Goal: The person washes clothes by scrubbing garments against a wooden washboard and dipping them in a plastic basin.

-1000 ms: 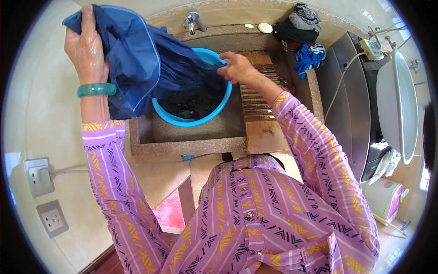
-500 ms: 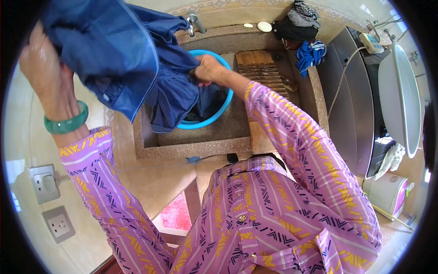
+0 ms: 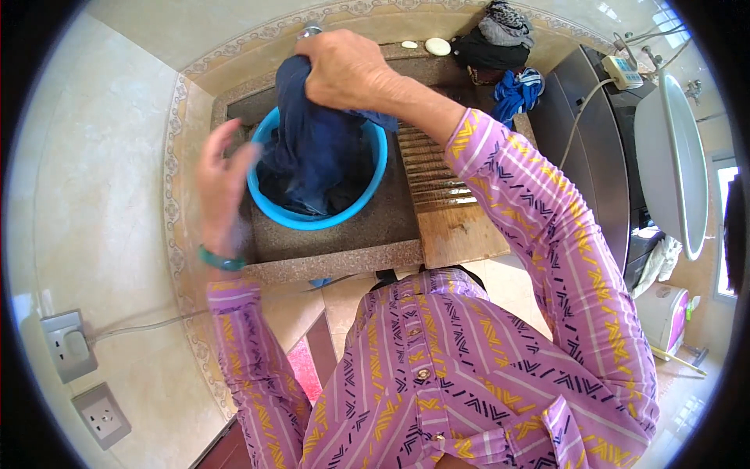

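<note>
My right hand (image 3: 348, 72) grips a bunched dark blue garment (image 3: 308, 144) and holds it up over the sink. The cloth hangs down into a round blue basin (image 3: 308, 222), where more dark cloth lies in dark water. Beside the basin's left rim is my left hand (image 3: 222, 181), smeared by motion. Its fingers are apart and hold nothing. A green bangle circles that wrist. Behind my right hand, a metal tap (image 3: 310, 30) is mostly hidden.
The basin stands in a speckled stone sink (image 3: 344, 259). A wooden washboard (image 3: 453, 234) leans on its right side. Soap (image 3: 437, 47) lies on the back ledge. Dark clothes (image 3: 488, 53) and a blue cloth (image 3: 516, 92) sit at the back right corner, near a dark appliance (image 3: 582, 133).
The garment was spread wide between both hands at the upper left. It is now bunched over the basin in my right hand, which has risen; my left hand has let go.
</note>
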The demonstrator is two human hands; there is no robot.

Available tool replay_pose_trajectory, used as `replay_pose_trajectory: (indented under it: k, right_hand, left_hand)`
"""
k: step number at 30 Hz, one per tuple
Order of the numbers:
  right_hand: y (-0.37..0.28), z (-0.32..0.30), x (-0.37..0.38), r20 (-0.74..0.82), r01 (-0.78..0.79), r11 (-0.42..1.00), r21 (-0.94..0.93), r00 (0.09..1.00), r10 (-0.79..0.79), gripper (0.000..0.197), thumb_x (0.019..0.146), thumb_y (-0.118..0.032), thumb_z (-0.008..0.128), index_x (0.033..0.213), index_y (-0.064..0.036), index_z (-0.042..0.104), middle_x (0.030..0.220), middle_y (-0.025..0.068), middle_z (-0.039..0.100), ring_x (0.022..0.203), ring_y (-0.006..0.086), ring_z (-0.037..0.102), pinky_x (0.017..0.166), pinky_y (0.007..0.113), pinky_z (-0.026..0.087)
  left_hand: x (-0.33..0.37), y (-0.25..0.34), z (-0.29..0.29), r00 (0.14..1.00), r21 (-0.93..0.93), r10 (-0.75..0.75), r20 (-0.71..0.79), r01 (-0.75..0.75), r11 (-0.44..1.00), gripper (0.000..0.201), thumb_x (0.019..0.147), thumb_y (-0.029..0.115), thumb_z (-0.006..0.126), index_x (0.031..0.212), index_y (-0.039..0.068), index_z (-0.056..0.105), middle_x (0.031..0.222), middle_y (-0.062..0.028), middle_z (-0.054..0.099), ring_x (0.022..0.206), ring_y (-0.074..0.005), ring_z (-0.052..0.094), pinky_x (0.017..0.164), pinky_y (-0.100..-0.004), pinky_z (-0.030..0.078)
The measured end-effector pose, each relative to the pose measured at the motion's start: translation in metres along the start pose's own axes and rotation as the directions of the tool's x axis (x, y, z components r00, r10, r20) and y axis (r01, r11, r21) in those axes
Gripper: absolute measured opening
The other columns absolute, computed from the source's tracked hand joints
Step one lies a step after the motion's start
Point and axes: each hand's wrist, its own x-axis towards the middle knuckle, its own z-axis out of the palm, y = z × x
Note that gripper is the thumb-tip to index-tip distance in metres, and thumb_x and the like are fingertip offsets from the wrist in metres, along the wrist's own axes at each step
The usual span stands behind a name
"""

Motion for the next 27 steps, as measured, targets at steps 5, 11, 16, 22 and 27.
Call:
replay_pose_trajectory:
  k: [5,11,16,22,27]
  right_hand:
    - [0.000,-0.003,0.004,-0.097,0.088,0.996,0.002,0.991,-0.087,0.027,0.068,-0.011,0.054,0.090,-0.0042,0.067,0.077,0.0250,0.062,0.075,0.0422,0.061,0.067,0.044,0.052]
    - [0.034,-0.058,0.025,-0.189,0.079,0.926,0.369,0.982,-0.008,0.027,0.080,-0.016,0.053,0.090,0.0066,0.064,0.073,0.0281,0.063,0.071,0.0311,0.066,0.066,0.042,0.052]
    - [0.048,-0.114,0.045,-0.095,-0.154,0.755,0.637,0.957,0.275,0.024,0.086,-0.020,0.052,0.079,-0.0003,0.065,0.061,0.0070,0.060,0.049,0.0157,0.055,0.042,0.027,0.043]
    - [0.166,-0.076,0.051,0.059,-0.067,0.967,0.246,0.997,0.054,0.021,0.075,-0.013,0.054,0.091,-0.0045,0.065,0.071,0.0146,0.062,0.064,0.0280,0.059,0.060,0.038,0.048]
    - [0.242,-0.005,-0.023,0.586,0.003,0.988,-0.153,0.805,0.089,0.069,0.066,-0.009,0.067,0.132,-0.0090,0.045,0.092,0.0224,0.062,0.086,0.0380,0.059,0.079,0.044,0.048]
  left_hand:
    - [0.007,-0.023,0.089,0.923,-0.189,0.122,0.365,-0.055,0.981,0.064,0.064,0.016,0.082,0.118,0.000,0.053,0.115,-0.0084,0.059,0.103,-0.0161,0.054,0.090,-0.0307,0.043]
    - [0.034,0.015,0.111,0.931,-0.445,-0.033,0.362,0.204,0.872,0.022,0.078,0.008,0.069,0.096,-0.003,0.063,0.088,-0.0046,0.066,0.078,-0.0098,0.060,0.073,-0.0261,0.049]
    - [0.064,0.065,0.136,0.857,-0.734,0.084,0.509,0.381,0.563,0.028,0.085,0.015,0.057,0.106,-0.004,0.055,0.085,-0.0143,0.066,0.085,-0.0279,0.065,0.080,-0.0399,0.053]
    - [0.017,0.055,0.200,0.754,-0.726,-0.074,0.653,0.650,0.224,0.033,0.087,0.027,0.057,0.100,-0.003,0.057,0.075,-0.0138,0.065,0.077,-0.0263,0.065,0.075,-0.0393,0.054]
    - [-0.103,-0.045,0.250,0.359,-0.424,-0.347,0.866,0.896,-0.130,0.046,0.090,0.044,0.053,0.110,0.003,0.056,0.091,-0.0139,0.066,0.080,-0.0257,0.065,0.076,-0.0425,0.054]
